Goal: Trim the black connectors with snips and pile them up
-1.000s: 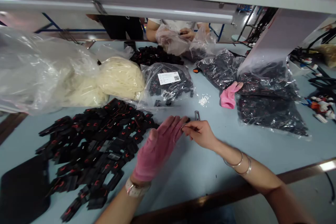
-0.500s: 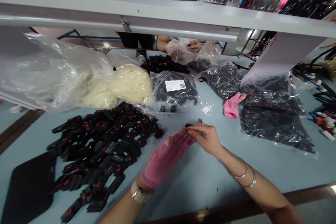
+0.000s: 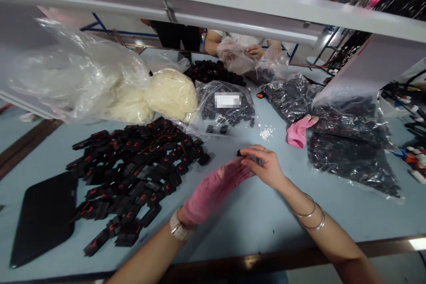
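Observation:
Wearing a pink glove, my left hand [image 3: 216,191] has its fingers closed around a small black plastic connector [image 3: 239,153] whose end sticks out past the fingertips. My bare right hand [image 3: 268,168] meets it there, with fingers bent over the connector and thumb against the gloved fingers. Something grey and narrow shows under the right fingers; its kind is hidden. Left of the hands lies a spread pile of black connector housings [image 3: 133,168] with red clips. Small white pieces [image 3: 266,133] lie in a little heap beyond the right hand.
Behind the pile stand clear bags of cream-coloured parts [image 3: 171,93] and a labelled bag of black parts [image 3: 226,113]. More bags of black parts [image 3: 353,159] and a pink glove [image 3: 299,132] lie right. A black tablet-like slab [image 3: 45,217] lies left. A co-worker's hands [image 3: 254,51] work opposite.
The view has shifted slightly. My right fingers have moved forward over the connector, covering more of it and the grey item. My left hand stays at the connector.

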Motion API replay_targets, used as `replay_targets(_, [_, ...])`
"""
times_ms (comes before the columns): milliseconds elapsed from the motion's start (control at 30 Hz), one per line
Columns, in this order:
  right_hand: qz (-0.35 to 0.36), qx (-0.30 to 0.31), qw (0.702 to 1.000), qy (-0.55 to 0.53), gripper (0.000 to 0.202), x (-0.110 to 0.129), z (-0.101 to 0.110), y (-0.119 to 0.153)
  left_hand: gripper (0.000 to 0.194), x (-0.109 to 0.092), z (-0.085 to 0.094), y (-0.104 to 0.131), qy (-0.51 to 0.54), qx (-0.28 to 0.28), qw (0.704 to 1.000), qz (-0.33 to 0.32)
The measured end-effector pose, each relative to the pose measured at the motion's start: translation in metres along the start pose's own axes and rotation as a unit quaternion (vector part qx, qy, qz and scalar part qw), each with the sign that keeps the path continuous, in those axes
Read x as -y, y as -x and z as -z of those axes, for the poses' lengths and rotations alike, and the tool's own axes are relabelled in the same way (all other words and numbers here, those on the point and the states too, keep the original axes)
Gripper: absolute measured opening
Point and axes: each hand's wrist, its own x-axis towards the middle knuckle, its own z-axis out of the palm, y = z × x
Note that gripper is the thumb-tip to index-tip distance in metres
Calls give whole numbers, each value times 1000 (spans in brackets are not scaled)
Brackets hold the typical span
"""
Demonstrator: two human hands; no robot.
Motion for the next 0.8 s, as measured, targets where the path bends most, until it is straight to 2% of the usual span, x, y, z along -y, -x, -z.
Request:
replay_targets(33, [26,3,1000,4,13,0,-1,1,34,0,0,0,46,31,998,21])
replay_targets(67, [45,-2,999,14,13,0,-1,2,33,-2,-1,-1,138,68,987,49])
replay_targets(100, [55,-19,998,32,14,-1,0,2,34,-5,-2,-3,254,100,959,71])
replay_targets(133, [53,-42,996,56,16,-2,2,2,38,-9,-3,-5,367,117,919,82])
replay_targets(200, [28,-89,990,103,18,-7,8,-1,58,-19,-5,-10,422,126,895,74])
replay_targets(233, [11,-108,987,120,18,-8,12,-4,65,-23,-5,-12,462,127,874,84])
replay_targets(300, [-5,-123,984,132,17,-9,20,-8,71,-27,-6,-14,489,134,856,100])
replay_targets(367, [14,-109,986,124,16,-3,25,-9,69,-23,-7,-12,500,125,852,93])
replay_targets(467, [83,-41,991,93,14,14,18,-4,53,-8,-10,-4,509,82,853,89])
replay_targets(500, [96,-8,992,77,16,20,14,-1,47,-4,-11,-2,503,86,854,103])
replay_targets(567, [96,46,994,37,14,29,2,6,34,2,-13,1,497,74,858,110])
replay_targets(600, [87,53,995,22,15,32,-3,9,31,3,-14,0,497,72,857,112])
replay_targets(700, [74,33,997,16,18,33,-7,11,41,-1,-16,-8,513,69,841,158])
replay_targets(800, [49,-37,997,46,17,25,7,4,46,-5,-16,-22,531,71,825,183])
